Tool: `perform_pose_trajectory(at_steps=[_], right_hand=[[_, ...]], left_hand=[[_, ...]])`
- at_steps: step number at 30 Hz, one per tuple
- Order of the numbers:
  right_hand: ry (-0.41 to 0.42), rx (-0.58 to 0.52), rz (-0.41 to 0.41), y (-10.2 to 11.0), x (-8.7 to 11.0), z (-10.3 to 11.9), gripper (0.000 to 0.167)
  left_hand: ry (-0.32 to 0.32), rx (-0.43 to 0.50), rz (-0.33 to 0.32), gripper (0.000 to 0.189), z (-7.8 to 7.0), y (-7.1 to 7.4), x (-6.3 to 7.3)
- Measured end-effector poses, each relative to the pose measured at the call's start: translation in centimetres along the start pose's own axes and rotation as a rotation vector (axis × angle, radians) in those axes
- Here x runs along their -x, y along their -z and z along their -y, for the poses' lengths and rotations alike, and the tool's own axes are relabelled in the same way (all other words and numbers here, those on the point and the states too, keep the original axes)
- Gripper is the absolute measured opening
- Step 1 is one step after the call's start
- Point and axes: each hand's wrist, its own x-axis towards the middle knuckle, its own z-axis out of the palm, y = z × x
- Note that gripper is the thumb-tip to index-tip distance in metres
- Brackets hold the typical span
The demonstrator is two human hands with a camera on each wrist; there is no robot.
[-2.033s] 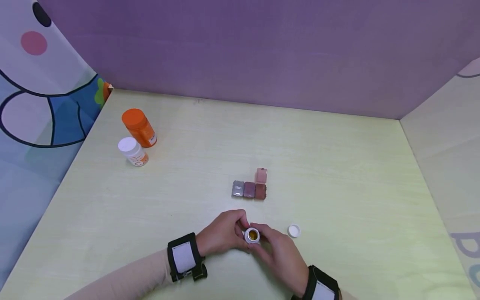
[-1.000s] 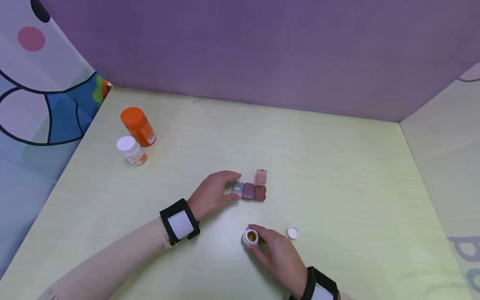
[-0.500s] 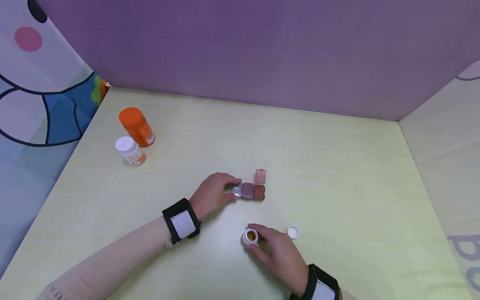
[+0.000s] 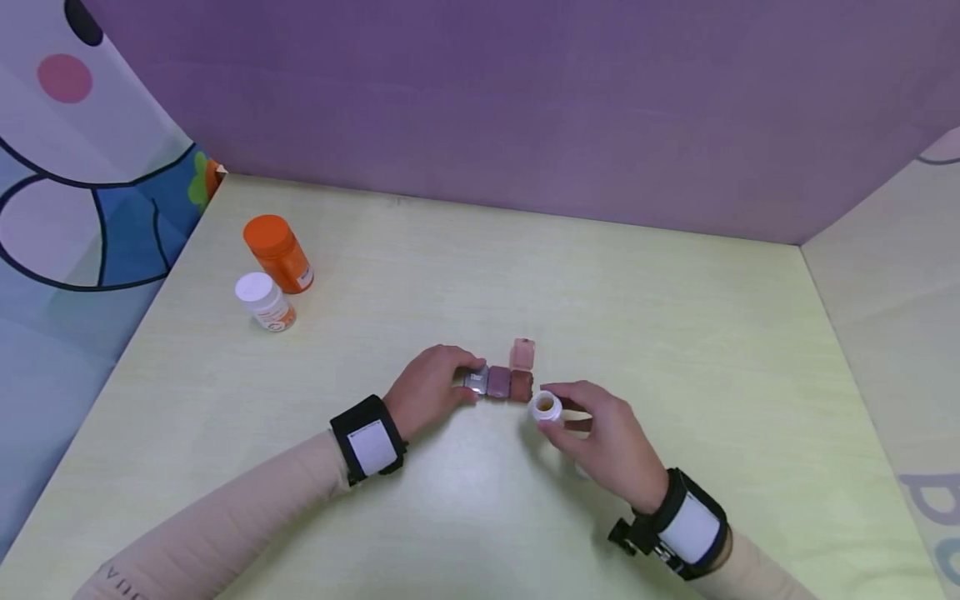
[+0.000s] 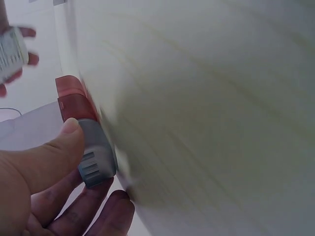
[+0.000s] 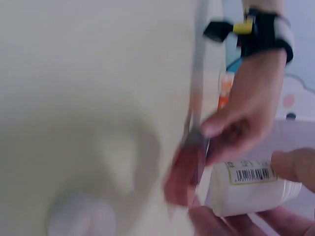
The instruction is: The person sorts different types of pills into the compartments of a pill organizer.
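Observation:
My left hand (image 4: 430, 387) pinches a small grey block (image 4: 476, 381) with pale lettering, at the left end of a short row. Beside it sit a purple block (image 4: 498, 382) and a dark red block (image 4: 521, 385), with a pink block (image 4: 522, 353) behind the red one. In the left wrist view the thumb and fingers lie on the grey block (image 5: 98, 155). My right hand (image 4: 611, 437) grips a small white bottle (image 4: 547, 408), uncapped, raised just right of the row. A barcode label shows on the bottle (image 6: 248, 184) in the right wrist view.
An orange bottle (image 4: 279, 254) and a white bottle with an orange label (image 4: 266, 302) stand at the back left of the pale table (image 4: 675, 333). The white cap (image 4: 582, 472) lies on the table, mostly hidden under my right hand. A purple wall (image 4: 510, 108) rises behind.
My left hand has left the white bottle and gone forward to the grey block. My right hand has lifted the bottle and carried it forward and right, toward the row's right end.

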Motion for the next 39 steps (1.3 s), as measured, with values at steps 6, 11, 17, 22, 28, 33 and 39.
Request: perform_pose_trajectory(at_steps=[6,11,17,22,28,33,39], right_hand=[[0.000,0.099,0.000,1.2,-1.9,-1.3,0.042],[-0.014,0.189,0.009,1.2,-2.9,-1.7,0.036],[-0.044,0.272,0.022,0.6,-3.4,-2.1,0.034],[-0.064,0.318,0.031,0.3,-3.5,-2.2,0.035],[-0.030,0.368,0.009,0.2,-3.6,-2.2,0.037],[0.026,0.378,-0.016,-0.1,-3.6,-2.1,0.039],[0.082,0.411,-0.027,-0.3,-3.7,-1.7,0.041]], left_hand=[[-0.001,-0.001,0.001,0.045,0.0,0.0,0.0],[-0.001,0.000,0.007,0.046,0.1,0.0,0.0],[-0.007,0.007,0.005,0.046,0.1,-0.1,0.0],[-0.003,0.015,0.001,0.046,0.1,-0.1,0.0],[0.011,0.028,0.005,0.046,0.1,0.0,0.1],[0.008,0.027,0.003,0.045,0.2,0.0,0.1],[0.009,0.025,0.000,0.045,0.2,0.0,0.1]])
